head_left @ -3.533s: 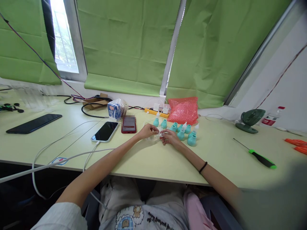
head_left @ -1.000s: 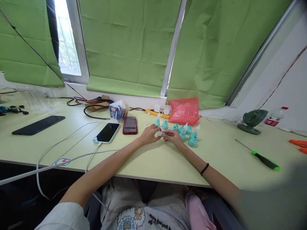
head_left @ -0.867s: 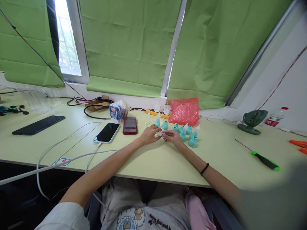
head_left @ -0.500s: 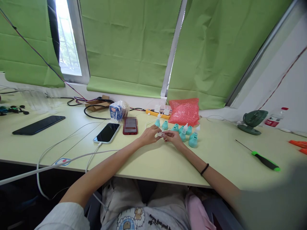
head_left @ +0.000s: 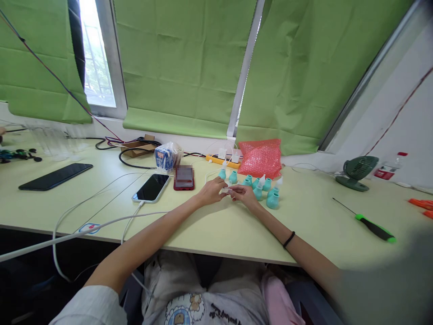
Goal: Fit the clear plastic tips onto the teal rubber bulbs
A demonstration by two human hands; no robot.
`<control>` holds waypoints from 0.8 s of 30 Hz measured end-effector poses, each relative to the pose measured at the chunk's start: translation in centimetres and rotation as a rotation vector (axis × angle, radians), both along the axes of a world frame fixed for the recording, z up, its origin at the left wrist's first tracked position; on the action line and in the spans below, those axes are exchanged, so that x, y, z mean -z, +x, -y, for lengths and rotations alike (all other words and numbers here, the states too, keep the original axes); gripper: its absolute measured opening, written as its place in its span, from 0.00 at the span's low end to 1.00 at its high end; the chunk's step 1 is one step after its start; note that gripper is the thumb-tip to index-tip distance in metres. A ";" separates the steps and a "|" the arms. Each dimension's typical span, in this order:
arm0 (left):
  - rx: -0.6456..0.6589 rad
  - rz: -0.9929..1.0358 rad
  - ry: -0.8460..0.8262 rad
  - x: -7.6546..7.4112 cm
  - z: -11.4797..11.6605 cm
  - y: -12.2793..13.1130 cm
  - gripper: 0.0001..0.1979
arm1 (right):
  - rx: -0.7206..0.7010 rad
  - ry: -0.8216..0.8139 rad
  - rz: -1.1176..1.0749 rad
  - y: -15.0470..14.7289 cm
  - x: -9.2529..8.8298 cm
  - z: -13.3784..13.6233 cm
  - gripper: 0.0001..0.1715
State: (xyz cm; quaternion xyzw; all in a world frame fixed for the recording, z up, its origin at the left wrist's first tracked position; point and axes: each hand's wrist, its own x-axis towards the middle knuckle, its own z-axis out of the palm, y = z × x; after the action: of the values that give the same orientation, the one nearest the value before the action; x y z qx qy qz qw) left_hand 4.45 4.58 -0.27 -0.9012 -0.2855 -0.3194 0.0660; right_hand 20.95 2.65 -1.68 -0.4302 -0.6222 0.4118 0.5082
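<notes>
My left hand [head_left: 212,191] and my right hand [head_left: 244,194] meet over the table, fingertips pinched on a small clear plastic piece [head_left: 224,190] between them. Fingers cover much of the piece, so its exact kind does not show. Just behind and to the right stand several teal rubber bulbs [head_left: 272,201], some bare with a round opening. Others carry a translucent pointed nozzle, such as the teal bulb [head_left: 222,173] behind my left hand. The bulbs nearest my right hand are partly hidden by it.
A red bubble-wrap bag [head_left: 260,158] and a yellow power strip [head_left: 219,161] lie at the back. Leftward are a charging phone [head_left: 151,188], a dark red device [head_left: 184,178] and a black phone [head_left: 56,176]. A screwdriver [head_left: 372,226] and a small green fan [head_left: 357,172] stand to the right.
Both hands stay in almost the same place, still gripping the clear piece. At the far left edge, part of what looks like another person's hand has come into view.
</notes>
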 end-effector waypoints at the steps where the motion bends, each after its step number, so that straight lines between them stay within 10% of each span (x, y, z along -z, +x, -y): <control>1: 0.001 0.001 -0.001 0.0 0.0 0.0 0.08 | -0.001 0.000 0.002 0.0 0.0 0.0 0.19; 24: -0.007 0.148 -0.084 0.3 -0.3 0.1 0.06 | -0.007 0.069 0.033 0.0 -0.3 0.2 0.22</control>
State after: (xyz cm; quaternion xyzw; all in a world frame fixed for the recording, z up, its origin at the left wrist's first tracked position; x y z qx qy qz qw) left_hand 4.55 4.92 -0.59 -0.8761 -0.3057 -0.3727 0.0080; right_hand 20.97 2.48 -1.36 -0.4170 -0.6458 0.3845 0.5110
